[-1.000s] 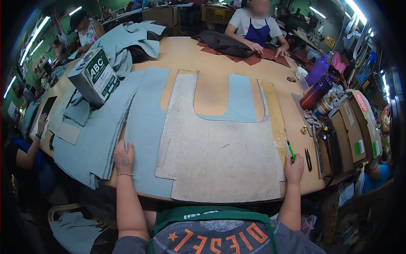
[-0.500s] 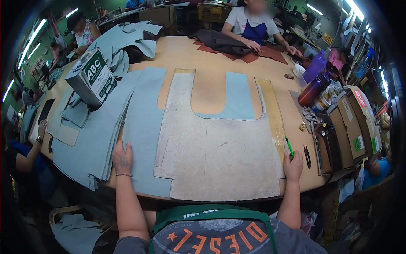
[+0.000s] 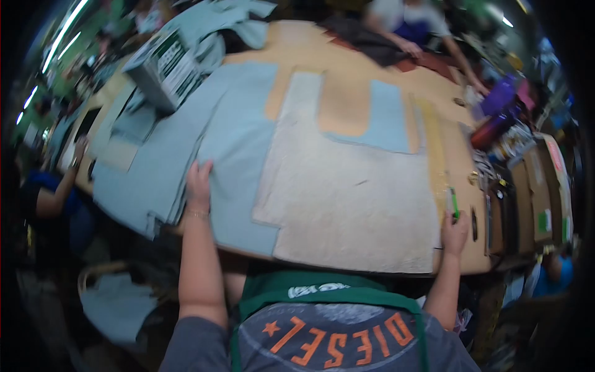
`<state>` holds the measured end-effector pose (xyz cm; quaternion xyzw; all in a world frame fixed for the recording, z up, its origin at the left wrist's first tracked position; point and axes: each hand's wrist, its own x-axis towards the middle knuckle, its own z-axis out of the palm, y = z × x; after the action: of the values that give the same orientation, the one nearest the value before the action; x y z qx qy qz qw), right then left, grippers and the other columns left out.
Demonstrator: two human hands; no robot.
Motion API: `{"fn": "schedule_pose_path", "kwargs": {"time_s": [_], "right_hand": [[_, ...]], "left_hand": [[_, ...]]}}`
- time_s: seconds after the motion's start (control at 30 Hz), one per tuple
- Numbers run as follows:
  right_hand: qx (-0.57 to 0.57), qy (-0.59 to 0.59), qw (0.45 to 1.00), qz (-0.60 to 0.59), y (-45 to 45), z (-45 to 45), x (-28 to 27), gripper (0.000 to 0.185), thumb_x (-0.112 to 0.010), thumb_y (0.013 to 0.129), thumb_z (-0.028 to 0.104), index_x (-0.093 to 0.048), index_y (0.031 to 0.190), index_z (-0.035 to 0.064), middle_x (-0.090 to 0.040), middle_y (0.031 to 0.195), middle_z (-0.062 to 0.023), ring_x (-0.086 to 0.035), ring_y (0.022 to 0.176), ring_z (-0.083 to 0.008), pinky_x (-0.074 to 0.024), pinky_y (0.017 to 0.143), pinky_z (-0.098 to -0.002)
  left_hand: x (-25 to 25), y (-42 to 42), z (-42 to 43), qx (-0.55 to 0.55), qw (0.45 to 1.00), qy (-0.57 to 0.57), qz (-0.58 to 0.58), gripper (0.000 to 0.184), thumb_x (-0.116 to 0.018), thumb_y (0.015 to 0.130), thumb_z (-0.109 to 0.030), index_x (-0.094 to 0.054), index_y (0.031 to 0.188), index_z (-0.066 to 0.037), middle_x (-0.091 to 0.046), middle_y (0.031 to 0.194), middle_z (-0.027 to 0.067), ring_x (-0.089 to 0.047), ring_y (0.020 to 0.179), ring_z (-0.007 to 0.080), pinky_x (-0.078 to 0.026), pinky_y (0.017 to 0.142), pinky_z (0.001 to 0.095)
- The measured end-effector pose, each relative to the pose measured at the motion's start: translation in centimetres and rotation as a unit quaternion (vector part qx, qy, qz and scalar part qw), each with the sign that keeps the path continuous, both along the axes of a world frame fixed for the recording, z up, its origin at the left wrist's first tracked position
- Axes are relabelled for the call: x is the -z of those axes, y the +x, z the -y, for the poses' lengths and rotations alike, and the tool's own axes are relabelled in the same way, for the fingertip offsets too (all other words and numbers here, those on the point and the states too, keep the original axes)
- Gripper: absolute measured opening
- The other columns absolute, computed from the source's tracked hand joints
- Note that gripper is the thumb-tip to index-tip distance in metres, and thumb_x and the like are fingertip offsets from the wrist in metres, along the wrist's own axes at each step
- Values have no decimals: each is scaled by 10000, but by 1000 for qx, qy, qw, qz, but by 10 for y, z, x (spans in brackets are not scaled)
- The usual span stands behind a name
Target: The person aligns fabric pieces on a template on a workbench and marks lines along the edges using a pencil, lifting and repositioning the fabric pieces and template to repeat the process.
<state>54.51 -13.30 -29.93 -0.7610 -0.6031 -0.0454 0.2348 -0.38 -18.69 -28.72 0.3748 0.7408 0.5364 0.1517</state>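
A pale, worn U-shaped template (image 3: 353,204) with a yellow-taped edge lies on a light blue sheet (image 3: 238,149) of material on the table. My left hand (image 3: 198,185) rests at the sheet's left edge, beside a stack of similar sheets (image 3: 155,170). Its thumb stands apart from the fingers, though blur softens the detail. Closed around a green pen (image 3: 454,201), my right hand (image 3: 455,234) is at the template's right edge, with the pen pointing away from me.
A metal can (image 3: 164,71) stands on the stack at left. Thread snips (image 3: 474,223), a dark red bottle (image 3: 493,130) and cardboard boxes (image 3: 536,192) line the right side. Across the table (image 3: 297,43), a person handles brown material (image 3: 365,40).
The whole view has shifted, so the table and hands appear higher and further right, with more blur. Both hands keep about the same places beside the sheet and template.
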Motion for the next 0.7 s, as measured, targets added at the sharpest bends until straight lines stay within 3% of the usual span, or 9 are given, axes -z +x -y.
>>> {"fn": "schedule_pose_path", "kwargs": {"time_s": [0.03,0.07,0.13,0.2,0.3,0.37,0.47,0.6,0.7], "right_hand": [[-2,6,1000,-9,2,-1,3,315,-573,791,281,-497,825,-22,-493,772,-186,-490,720,-339,-389,653,-410],[-5,15,1000,-17,4,-3,5,318,-573,793,286,-500,817,-22,-497,767,-186,-495,711,-334,-394,646,-404],[-19,21,1000,3,8,-5,7,320,-574,795,289,-504,790,-23,-508,750,-181,-507,692,-324,-405,635,-390],[-28,12,1000,-5,10,-6,5,333,-583,792,299,-507,771,-24,-518,718,-167,-511,665,-314,-412,622,-370],[-35,19,998,-49,32,-18,21,336,-589,797,275,-522,866,-48,-555,774,-190,-533,708,-294,-420,660,-356],[-32,-20,999,10,31,-18,13,350,-565,817,290,-525,902,-48,-573,832,-207,-553,785,-299,-427,707,-350],[-15,-40,995,88,52,-29,19,471,-554,799,407,-539,937,-43,-563,878,-261,-542,793,-381,-430,686,-398],[-3,-45,992,120,45,-25,14,521,-488,825,447,-538,904,-66,-553,854,-282,-520,795,-420,-417,685,-428],[-14,-34,990,133,40,-36,23,513,-481,831,440,-528,887,-68,-549,841,-282,-515,787,-421,-415,685,-424]], "left_hand": [[9,-16,-2,55,975,104,191,289,-530,808,-215,-577,951,31,-594,903,108,-528,862,183,-389,803,288],[21,-29,-7,85,962,154,208,299,-516,817,-213,-565,999,21,-589,960,87,-530,890,170,-385,833,272],[3,-27,-13,160,786,290,522,328,-496,833,-221,-542,1027,39,-581,1003,104,-532,909,181,-391,849,276],[-31,-28,-3,132,793,385,454,352,-477,846,-225,-520,1062,49,-573,1037,112,-530,943,191,-398,861,296],[-65,-69,20,330,669,443,497,360,-476,847,-248,-523,1065,35,-566,1064,131,-524,973,212,-403,863,329],[-79,-87,51,324,683,449,476,361,-478,846,-250,-524,1064,35,-566,1064,133,-524,973,216,-403,862,331],[-87,-132,126,190,780,457,382,362,-482,845,-252,-527,1063,34,-565,1063,136,-524,972,223,-402,861,334],[-79,-209,230,-102,900,391,164,364,-487,843,-256,-530,1061,32,-565,1062,140,-524,972,232,-401,859,337],[-67,-260,345,-382,900,203,-54,365,-491,841,-258,-532,1060,31,-565,1062,143,-524,971,238,-401,858,340]]}}
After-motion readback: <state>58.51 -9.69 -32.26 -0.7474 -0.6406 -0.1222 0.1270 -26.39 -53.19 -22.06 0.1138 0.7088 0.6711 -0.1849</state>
